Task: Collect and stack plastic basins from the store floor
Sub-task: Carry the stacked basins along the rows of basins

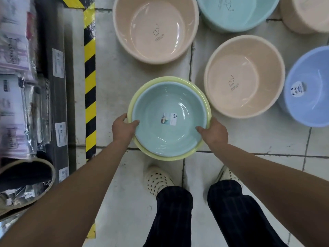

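both hands gripping teal basin nested in yellow basin, seemingly lifted

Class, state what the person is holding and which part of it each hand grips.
A teal basin nested in a yellow basin, held by the rim: left hand on its left side, right hand on its right.

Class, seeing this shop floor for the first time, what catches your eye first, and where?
At the centre, the left hand and right hand grip a teal basin nested in a yellow-green basin. Beyond, a beige basin sits on the tiled floor, with a blue basin at the right edge. Yellow-and-black striped tape runs down the left.
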A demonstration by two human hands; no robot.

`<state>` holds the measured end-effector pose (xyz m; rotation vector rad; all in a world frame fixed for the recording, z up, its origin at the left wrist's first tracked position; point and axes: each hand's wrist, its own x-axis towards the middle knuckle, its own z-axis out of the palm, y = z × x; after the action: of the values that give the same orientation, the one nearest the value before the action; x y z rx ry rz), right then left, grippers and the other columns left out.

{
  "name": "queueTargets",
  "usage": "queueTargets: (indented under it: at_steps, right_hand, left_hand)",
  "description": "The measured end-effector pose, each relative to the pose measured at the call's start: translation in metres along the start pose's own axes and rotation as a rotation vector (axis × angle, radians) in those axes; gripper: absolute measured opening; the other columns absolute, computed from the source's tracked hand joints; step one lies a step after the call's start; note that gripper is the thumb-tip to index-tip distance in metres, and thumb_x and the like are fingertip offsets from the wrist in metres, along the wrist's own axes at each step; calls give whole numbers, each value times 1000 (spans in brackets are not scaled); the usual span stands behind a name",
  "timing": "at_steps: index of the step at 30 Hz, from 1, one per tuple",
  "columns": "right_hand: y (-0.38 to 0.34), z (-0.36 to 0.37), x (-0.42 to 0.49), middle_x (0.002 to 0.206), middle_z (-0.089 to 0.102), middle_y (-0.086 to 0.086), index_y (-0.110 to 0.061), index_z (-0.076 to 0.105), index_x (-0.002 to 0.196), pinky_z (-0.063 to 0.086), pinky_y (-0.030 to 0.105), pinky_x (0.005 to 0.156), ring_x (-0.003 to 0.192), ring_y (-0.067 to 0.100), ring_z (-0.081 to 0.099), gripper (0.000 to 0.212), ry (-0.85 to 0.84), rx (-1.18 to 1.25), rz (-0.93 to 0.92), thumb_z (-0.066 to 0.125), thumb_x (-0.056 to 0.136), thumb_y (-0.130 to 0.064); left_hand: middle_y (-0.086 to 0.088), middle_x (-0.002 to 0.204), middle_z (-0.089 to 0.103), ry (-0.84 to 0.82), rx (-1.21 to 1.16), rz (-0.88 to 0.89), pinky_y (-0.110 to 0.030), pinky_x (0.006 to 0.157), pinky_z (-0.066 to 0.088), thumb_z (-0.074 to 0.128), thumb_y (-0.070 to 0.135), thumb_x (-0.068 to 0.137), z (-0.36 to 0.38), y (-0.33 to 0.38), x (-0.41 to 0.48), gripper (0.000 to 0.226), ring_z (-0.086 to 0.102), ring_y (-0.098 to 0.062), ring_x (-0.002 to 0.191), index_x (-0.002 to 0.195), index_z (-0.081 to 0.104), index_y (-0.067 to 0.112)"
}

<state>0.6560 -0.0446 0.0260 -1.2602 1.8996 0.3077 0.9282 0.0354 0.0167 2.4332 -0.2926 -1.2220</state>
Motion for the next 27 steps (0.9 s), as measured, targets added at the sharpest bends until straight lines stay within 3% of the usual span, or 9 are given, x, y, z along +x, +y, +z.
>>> queueTargets:
  at_steps: [6,10,13,18,20,23,27]
  right_hand:
    - [9,23,21,112,69,5,-22,51,137,49,38,86,107,32,63,54,6,74,8,70,88,-34]
    - [21,31,34,120,62,3,-26,40,148,47,37,93,112,29,59,65,-83,307,20,70,90,-24]
    - [25,21,35,117,58,-1,-24,41,146,47,35,89,114,27,58,67,-177,509,42,71,89,-9]
    - [30,-17,-2,125,59,-3,-30,37,147,52,39,93,114,19,59,71,-310,652,-55,66,89,-1]
    - [30,-37,-22,122,60,-7,-35,38,147,54,35,85,110,15,61,72,-327,708,-66,64,89,0]
    - [25,-76,-45,120,62,-6,-37,43,142,54,32,78,106,15,62,66,-283,809,-53,62,89,-2]
    - [28,-145,-71,119,61,-7,-35,43,135,54,37,90,106,14,61,60,-192,925,-40,71,90,-7]
  left_hand:
    - [-4,105,68,-9,-16,30,-35,85,53,72,9,88,15,-22,10,37,65,-26,98,125,68,9]
    - [-6,116,58,-51,-13,-13,-34,84,47,67,2,89,26,-23,9,55,56,-25,103,140,50,9]
    - [-9,118,53,-72,-15,-97,-37,82,49,68,-2,84,25,-18,0,62,56,-28,107,139,41,5]
    - [-10,111,53,-48,44,-126,-46,79,56,68,0,82,0,-5,-48,56,58,-30,99,130,39,6]
    - [-11,111,59,-27,56,-122,-46,79,58,72,6,77,-13,5,-69,55,62,-31,99,125,45,6]
    - [-12,106,69,-11,82,-78,-52,73,63,72,30,58,-27,22,-90,64,70,-34,96,116,57,8]
    - [-6,109,67,-28,81,-1,-55,74,62,74,23,71,-29,106,-155,51,69,-31,94,118,54,16]
